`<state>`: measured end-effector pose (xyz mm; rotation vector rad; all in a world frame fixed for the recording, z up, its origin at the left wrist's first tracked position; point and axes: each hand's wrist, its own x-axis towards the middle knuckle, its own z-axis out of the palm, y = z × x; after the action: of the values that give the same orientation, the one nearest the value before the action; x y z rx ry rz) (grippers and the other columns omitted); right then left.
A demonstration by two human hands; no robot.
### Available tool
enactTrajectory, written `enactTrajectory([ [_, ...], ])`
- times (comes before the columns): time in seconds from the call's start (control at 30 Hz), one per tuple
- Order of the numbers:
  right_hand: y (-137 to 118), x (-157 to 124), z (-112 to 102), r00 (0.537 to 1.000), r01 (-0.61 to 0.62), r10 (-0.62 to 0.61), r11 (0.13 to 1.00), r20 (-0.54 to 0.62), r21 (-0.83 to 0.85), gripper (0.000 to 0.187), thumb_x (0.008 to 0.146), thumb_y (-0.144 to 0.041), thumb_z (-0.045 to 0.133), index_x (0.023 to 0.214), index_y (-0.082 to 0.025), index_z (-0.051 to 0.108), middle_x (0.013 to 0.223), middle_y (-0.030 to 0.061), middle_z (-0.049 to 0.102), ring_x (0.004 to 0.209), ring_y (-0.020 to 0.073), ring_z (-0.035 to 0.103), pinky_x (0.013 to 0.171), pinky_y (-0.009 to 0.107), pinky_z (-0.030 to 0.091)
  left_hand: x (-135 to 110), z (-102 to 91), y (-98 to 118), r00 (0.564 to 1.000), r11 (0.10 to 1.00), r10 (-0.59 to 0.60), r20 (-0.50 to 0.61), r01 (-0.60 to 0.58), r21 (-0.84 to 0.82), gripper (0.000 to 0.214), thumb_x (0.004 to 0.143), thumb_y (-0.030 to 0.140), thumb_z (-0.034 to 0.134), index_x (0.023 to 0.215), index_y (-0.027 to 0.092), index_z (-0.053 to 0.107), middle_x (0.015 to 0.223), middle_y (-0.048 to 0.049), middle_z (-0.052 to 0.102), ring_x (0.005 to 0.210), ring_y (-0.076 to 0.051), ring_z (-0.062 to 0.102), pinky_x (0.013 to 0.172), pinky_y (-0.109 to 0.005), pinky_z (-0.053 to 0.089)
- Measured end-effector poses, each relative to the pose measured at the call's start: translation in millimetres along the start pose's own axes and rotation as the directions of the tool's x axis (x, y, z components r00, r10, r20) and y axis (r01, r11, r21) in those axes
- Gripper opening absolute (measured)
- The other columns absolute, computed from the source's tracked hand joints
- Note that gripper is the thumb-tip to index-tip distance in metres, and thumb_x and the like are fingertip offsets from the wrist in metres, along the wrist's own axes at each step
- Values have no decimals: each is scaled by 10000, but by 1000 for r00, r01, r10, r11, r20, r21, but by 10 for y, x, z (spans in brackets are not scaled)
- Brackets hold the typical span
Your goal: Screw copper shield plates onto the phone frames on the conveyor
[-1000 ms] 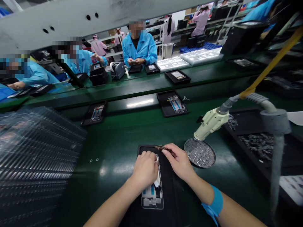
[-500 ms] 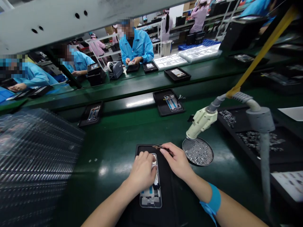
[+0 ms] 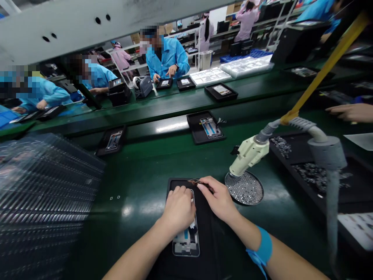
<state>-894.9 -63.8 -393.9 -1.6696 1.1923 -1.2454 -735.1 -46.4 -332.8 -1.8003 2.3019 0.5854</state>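
An opened phone housing (image 3: pixel 186 249), silver-rimmed with blue strips and grey parts inside, lies in a black tray (image 3: pixel 208 237). My left hand (image 3: pixel 179 208) rests over its upper half, fingers curled inward and thumb tucked in; whatever is under the fingertips is hidden. A small black and white part (image 3: pixel 192 227) shows just below that hand. To the right, over the tray's far end, my right hand (image 3: pixel 218 196) pinches a thin dark brown piece, like a flex cable (image 3: pixel 208 187), between thumb and fingers. A blue band (image 3: pixel 260 247) circles my right forearm.
A round dish of small shiny parts (image 3: pixel 244 188) stands right of my right hand, below a hanging cream-coloured nozzle (image 3: pixel 249 155). Stacked clear trays (image 3: pixel 49 194) fill the left. Another phone tray (image 3: pixel 198 132) lies ahead. A co-worker's hand (image 3: pixel 354 112) reaches in at right.
My left hand's fingers and thumb have curled in more over the phone. My right hand stays in place. A co-worker's hand has appeared at the far right.
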Motion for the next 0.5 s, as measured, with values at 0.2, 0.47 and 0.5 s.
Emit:
enactTrajectory([
  [0.2,0,2,-3,1000,4,-4,1000,0,-7,198,989,-323,570,977,-183,709,962,45,708,871,137,668,796,236,522,29,-12,-26,1000,1000,12,4,-12,11,193,926,179,486,996,155,664,1076,-101,674,1076,-295,606,902,-427,481],
  [0.47,-29,5,-18,1000,2,-2,1000,-6,-5,217,986,-349,572,964,-189,717,947,46,714,858,145,674,796,250,539,97,-35,-12,999,999,38,-18,-38,23,243,978,173,430,954,128,668,1038,-142,683,1036,-322,641,885,-462,504],
  [0.5,-36,4,-24,1000,0,0,1000,-6,-3,215,985,-349,576,964,-191,720,946,46,717,858,146,678,798,251,543,84,-32,-16,999,999,43,-30,-43,12,231,976,169,435,957,127,661,1036,-140,680,1032,-319,638,887,-462,506],
])
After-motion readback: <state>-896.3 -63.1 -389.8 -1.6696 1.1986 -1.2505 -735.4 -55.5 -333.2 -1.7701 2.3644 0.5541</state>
